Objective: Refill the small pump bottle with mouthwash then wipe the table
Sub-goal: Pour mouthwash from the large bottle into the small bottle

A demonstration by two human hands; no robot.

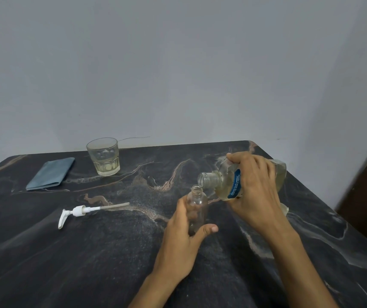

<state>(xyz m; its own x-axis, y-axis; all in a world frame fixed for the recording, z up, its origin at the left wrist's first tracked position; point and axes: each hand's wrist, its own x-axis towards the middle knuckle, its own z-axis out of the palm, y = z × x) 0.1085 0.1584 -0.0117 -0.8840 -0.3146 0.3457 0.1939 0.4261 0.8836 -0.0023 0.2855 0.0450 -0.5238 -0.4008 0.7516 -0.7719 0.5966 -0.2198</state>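
My left hand grips the small clear bottle, open-necked and tilted slightly right, just above the dark marble table. My right hand holds the large mouthwash bottle tipped on its side, its uncapped mouth pointing left just above the small bottle's neck. Pale yellow liquid sits in the large bottle's lower side. The white pump head with its tube lies on the table to the left. A folded grey-blue cloth lies at the far left.
A glass tumbler with a little pale liquid stands near the table's far edge by the wall. A clear cap-like object peeks out behind my right wrist. A dark wooden surface stands beyond the table's right edge.
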